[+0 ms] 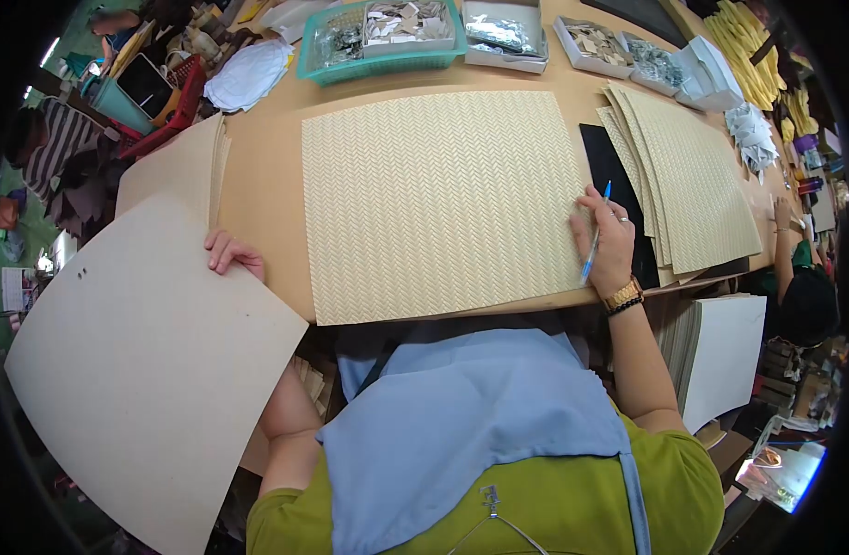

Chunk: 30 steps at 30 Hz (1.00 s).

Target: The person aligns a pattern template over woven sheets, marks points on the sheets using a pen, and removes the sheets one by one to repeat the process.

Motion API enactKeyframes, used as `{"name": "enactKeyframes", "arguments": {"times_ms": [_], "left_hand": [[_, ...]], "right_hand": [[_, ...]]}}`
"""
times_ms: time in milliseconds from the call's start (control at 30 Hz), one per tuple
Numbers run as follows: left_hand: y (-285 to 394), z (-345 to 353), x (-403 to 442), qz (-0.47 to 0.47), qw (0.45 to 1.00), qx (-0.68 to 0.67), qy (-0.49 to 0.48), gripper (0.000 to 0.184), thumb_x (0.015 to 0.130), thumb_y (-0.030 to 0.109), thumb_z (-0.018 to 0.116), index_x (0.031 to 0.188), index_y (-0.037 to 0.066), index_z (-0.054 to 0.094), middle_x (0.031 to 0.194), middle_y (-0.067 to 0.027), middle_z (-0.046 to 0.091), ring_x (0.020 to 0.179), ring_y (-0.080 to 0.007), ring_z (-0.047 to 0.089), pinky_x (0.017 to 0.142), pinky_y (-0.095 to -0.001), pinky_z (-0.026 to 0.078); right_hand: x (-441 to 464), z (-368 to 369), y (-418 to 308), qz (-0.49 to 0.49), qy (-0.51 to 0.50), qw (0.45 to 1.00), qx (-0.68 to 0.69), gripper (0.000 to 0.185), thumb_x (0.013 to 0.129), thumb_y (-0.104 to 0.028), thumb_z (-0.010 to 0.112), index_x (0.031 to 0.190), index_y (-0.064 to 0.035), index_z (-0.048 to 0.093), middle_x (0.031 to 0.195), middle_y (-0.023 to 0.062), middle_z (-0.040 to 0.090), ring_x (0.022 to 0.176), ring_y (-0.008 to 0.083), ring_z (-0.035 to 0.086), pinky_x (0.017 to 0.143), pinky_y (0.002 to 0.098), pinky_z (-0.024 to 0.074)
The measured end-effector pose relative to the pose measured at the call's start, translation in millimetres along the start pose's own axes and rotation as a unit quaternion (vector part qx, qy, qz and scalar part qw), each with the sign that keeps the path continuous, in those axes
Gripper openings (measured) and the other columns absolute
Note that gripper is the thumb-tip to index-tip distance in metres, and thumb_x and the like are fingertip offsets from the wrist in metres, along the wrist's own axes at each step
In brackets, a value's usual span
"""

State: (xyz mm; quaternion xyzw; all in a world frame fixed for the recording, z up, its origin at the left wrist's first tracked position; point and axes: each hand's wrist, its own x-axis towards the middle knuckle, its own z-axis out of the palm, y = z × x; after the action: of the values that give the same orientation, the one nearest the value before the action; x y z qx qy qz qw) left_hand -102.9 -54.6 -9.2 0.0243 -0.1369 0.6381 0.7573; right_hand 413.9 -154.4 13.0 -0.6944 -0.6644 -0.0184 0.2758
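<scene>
My left hand (232, 252) is closed over the edge of a large pale board (147, 370), fingertips on its face, the thumb hidden from view; the board spreads out below and to the left of that grip. My right hand (611, 242) grasps a pen (587, 264) (blue at both ends), held slanting among bent fingers. Between my two grips lies the woven-pattern sheet (443, 203), flat on the table (267, 139); its right edge is just beside my right hand, though I cannot tell whether my fingers press on it. Just past the right grip sits a black panel (605, 153), with a stack of woven-pattern sheets (697, 180) partly over it. Well beyond both hands stand a green basket (383, 67) and, to its right, an opened white box (506, 57).
</scene>
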Motion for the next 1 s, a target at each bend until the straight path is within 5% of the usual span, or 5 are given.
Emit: {"name": "enactKeyframes", "arguments": {"times_ms": [333, 600, 700, 900, 1000], "left_hand": [[-3.7, -1.2, 2.1, -0.069, 0.991, 0.107, 0.03, 0.01, 0.099, 0.014, 0.042, 0.096, 0.005, 0.045, 0.065, -0.0033, 0.048, 0.053, -0.014, 0.048, 0.097, -0.0376, 0.041], [-1.9, -1.4, 1.7, -0.074, 0.987, 0.129, 0.061, 0.009, 0.1, 0.013, 0.039, 0.094, 0.007, 0.043, 0.066, -0.0031, 0.045, 0.055, -0.0145, 0.048, 0.104, -0.0395, 0.037], [-2.0, -1.6, 2.2, -0.075, 0.987, 0.128, 0.06, 0.008, 0.1, 0.011, 0.038, 0.094, 0.007, 0.042, 0.066, -0.0033, 0.045, 0.055, -0.0146, 0.048, 0.106, -0.0402, 0.035], [5.6, -4.8, 2.9, -0.082, 0.985, 0.14, 0.051, 0.009, 0.101, 0.011, 0.035, 0.094, 0.007, 0.041, 0.066, -0.0026, 0.045, 0.055, -0.0136, 0.049, 0.108, -0.0405, 0.034], [4.7, -4.1, 3.2, -0.081, 0.985, 0.14, 0.052, 0.01, 0.102, 0.011, 0.034, 0.095, 0.008, 0.04, 0.065, -0.0021, 0.045, 0.054, -0.0129, 0.049, 0.109, -0.0407, 0.033]], "right_hand": [[33.8, 17.1, 3.2, 0.041, 0.015, 0.985, 0.168, 0.031, 0.099, -0.026, 0.052, 0.115, -0.0021, 0.062, 0.102, 0.0169, 0.067, 0.097, 0.0279, 0.063, 0.086, 0.0366, 0.0488], [59.1, 43.1, -18.0, 0.031, -0.04, 0.944, 0.327, 0.047, 0.101, -0.041, 0.045, 0.118, -0.0001, 0.062, 0.104, 0.0144, 0.067, 0.099, 0.0235, 0.063, 0.088, 0.0332, 0.047], [67.8, 35.7, -24.0, 0.006, -0.06, 0.955, 0.291, 0.041, 0.1, -0.035, 0.05, 0.116, 0.0009, 0.063, 0.102, 0.0113, 0.068, 0.097, 0.0195, 0.062, 0.086, 0.0307, 0.0471], [109.0, 66.3, -57.9, 0.125, -0.025, 0.856, 0.501, 0.023, 0.09, -0.014, 0.065, 0.108, -0.0008, 0.068, 0.095, 0.0067, 0.069, 0.08, 0.0077, 0.062, 0.071, 0.0221, 0.0499], [136.1, 87.4, -67.2, 0.116, -0.082, 0.88, 0.453, 0.021, 0.086, -0.013, 0.068, 0.103, -0.0015, 0.069, 0.088, 0.005, 0.07, 0.072, 0.0061, 0.061, 0.064, 0.0204, 0.0501]]}}
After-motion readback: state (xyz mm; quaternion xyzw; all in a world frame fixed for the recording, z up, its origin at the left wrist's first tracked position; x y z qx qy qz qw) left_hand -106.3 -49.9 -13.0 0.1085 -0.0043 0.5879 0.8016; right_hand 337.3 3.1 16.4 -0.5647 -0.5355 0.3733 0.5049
